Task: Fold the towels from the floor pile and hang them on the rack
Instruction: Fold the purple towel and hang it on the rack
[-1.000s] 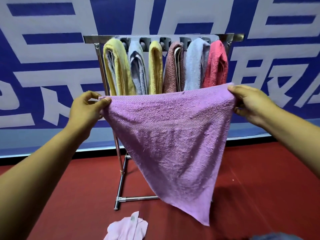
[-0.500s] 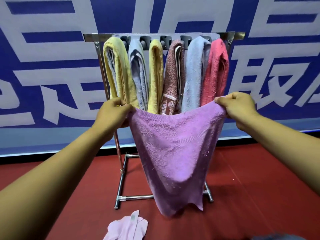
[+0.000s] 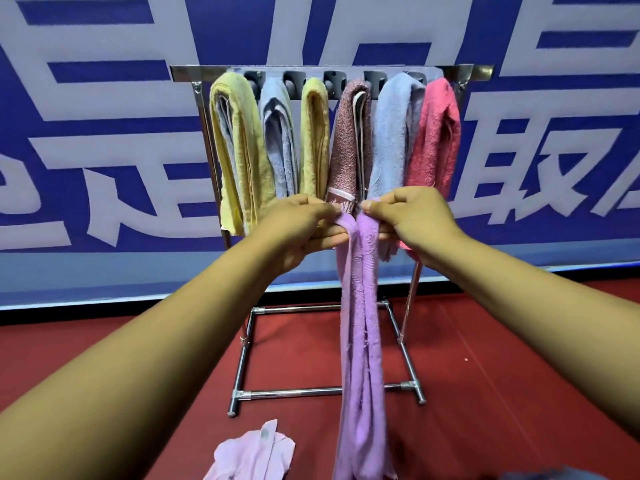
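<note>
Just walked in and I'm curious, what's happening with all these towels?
A person is folding a purple towel, the left hand and right hand pinching its top corners together so it hangs doubled. Six folded towels already hang on the metal rack behind. A pale pink towel lies on the red floor.

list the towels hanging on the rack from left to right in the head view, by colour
wide yellow towel → pale blue towel → narrow yellow towel → brownish-pink speckled towel → light blue towel → coral pink towel
</note>
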Available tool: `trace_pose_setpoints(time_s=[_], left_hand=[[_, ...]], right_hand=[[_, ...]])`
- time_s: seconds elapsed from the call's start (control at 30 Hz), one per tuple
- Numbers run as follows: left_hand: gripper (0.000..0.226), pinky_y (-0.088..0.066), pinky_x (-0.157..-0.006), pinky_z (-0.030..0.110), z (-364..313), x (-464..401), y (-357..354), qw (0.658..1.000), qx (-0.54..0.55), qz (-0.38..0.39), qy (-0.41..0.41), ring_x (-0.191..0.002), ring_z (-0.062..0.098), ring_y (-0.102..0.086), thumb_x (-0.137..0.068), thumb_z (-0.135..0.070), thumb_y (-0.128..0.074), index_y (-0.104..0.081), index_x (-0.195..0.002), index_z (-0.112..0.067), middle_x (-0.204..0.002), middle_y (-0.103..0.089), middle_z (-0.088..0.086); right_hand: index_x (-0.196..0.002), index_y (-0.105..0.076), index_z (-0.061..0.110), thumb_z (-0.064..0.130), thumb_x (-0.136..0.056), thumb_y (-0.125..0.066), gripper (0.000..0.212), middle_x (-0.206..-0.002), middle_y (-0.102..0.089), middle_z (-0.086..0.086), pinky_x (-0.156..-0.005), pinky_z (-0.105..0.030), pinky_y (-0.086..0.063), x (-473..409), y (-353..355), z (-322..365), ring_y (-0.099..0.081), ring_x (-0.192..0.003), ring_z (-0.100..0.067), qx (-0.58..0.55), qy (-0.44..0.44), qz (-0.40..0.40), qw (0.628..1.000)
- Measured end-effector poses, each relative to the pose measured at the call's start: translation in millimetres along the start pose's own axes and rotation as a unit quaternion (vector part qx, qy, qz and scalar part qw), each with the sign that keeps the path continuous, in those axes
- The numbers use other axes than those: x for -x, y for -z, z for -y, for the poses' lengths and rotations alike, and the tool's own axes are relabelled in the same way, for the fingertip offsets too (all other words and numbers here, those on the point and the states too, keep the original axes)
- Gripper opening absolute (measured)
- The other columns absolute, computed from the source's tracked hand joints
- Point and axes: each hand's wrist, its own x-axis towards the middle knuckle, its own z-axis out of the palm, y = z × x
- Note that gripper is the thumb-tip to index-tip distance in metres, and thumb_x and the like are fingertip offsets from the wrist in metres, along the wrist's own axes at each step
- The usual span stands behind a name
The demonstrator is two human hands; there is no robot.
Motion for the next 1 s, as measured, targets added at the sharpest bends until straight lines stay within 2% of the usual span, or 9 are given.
trace_pose_setpoints(time_s=[0.07,0.2,0.4,0.53,0.7,0.77,0.87,0.9,1.0], left_hand=[[0.011,-0.058,-0.056,0.024,2.4,0.2,-3.0,1.0,0.0,0.004,-0.004,-0.047,0.011,-0.06,-0.092,0.001,-0.055,-0.054,-0.084,-0.005,-0.066,-0.063,0.012],[0.018,-0.057,-0.058,0.023,10.6,1.8,-7.2,0.999,-0.026,0.004,-0.02,-0.051,0.01,-0.059,-0.093,-0.002,-0.057,-0.054,-0.076,-0.006,-0.069,-0.06,0.012],[0.007,-0.055,-0.052,0.021,19.0,1.4,-13.3,0.997,-0.047,-0.039,-0.046,-0.047,0.011,-0.057,-0.094,-0.002,-0.056,-0.058,-0.09,0.002,-0.068,-0.059,0.015],[0.013,-0.054,-0.051,0.018,18.9,4.0,-16.3,0.998,-0.037,-0.033,-0.038,-0.044,0.007,-0.057,-0.096,0.0,-0.049,-0.06,-0.087,0.001,-0.072,-0.058,0.015],[0.026,-0.055,-0.058,0.021,15.5,8.1,-17.0,1.0,-0.005,-0.006,-0.007,-0.055,0.012,-0.058,-0.098,-0.001,-0.04,-0.056,-0.078,-0.006,-0.072,-0.057,0.011],[0.026,-0.056,-0.064,0.025,15.1,8.8,-15.6,1.0,-0.002,0.007,0.01,-0.063,0.016,-0.058,-0.092,0.003,-0.036,-0.058,-0.081,-0.005,-0.078,-0.058,0.012],[0.029,-0.054,-0.07,0.03,14.7,9.0,-13.0,0.999,-0.003,0.029,0.034,-0.068,0.017,-0.058,-0.089,0.0,-0.032,-0.061,-0.087,-0.003,-0.085,-0.065,0.012],[0.03,-0.054,-0.07,0.031,14.1,9.4,-12.5,0.998,-0.003,0.038,0.04,-0.069,0.017,-0.057,-0.089,-0.002,-0.032,-0.062,-0.087,-0.004,-0.086,-0.066,0.011],[0.028,-0.052,-0.075,0.032,11.3,10.8,-10.5,0.996,-0.037,0.063,0.049,-0.077,0.017,-0.051,-0.089,-0.008,-0.036,-0.063,-0.084,-0.011,-0.093,-0.061,0.011]], right_hand=[[-0.063,-0.061,0.013,0.013,-0.086,-0.069,0.024,-0.047,-0.058,0.001,-0.04,-0.019,-0.045,3.7,-3.4,2.7,-0.05,-0.036,-0.004,0.049,0.039,0.0,0.998],[-0.062,-0.065,0.019,0.02,-0.083,-0.072,0.022,-0.046,-0.057,0.006,-0.038,-0.023,-0.04,3.5,-3.1,-2.9,-0.049,-0.037,-0.008,0.106,0.083,-0.013,0.991],[-0.072,-0.072,0.017,0.022,-0.081,-0.074,0.01,-0.059,-0.065,0.004,-0.052,-0.032,-0.042,3.4,-5.5,-9.9,-0.051,-0.046,-0.005,0.1,0.099,0.007,0.99],[-0.08,-0.075,0.011,0.025,-0.083,-0.073,0.015,-0.043,-0.055,0.017,-0.046,-0.013,-0.031,8.0,-9.6,-11.3,-0.046,-0.038,0.003,0.093,0.095,0.026,0.991],[-0.091,-0.076,0.009,0.021,-0.088,-0.067,0.015,-0.037,-0.049,0.02,-0.049,-0.013,-0.028,8.8,-11.4,-16.2,-0.043,-0.037,0.007,0.1,0.078,0.038,0.991],[-0.093,-0.076,0.015,0.025,-0.086,-0.069,0.014,-0.045,-0.055,0.022,-0.051,-0.013,-0.032,10.3,-9.2,-17.9,-0.046,-0.044,0.009,0.117,0.08,0.061,0.988],[-0.095,-0.076,0.02,0.025,-0.075,-0.079,0.021,-0.068,-0.071,0.014,-0.063,-0.02,-0.048,11.0,-6.3,-19.9,-0.056,-0.062,0.007,0.13,0.085,0.082,0.984],[-0.095,-0.076,0.018,0.022,-0.075,-0.08,0.021,-0.064,-0.069,0.016,-0.06,-0.02,-0.048,9.9,-5.6,-20.7,-0.055,-0.058,0.007,0.129,0.085,0.078,0.985],[-0.091,-0.075,0.016,0.015,-0.078,-0.077,0.012,-0.043,-0.055,0.021,-0.049,-0.011,-0.032,5.6,-5.3,-23.2,-0.046,-0.04,0.006,0.133,0.079,0.064,0.986]])
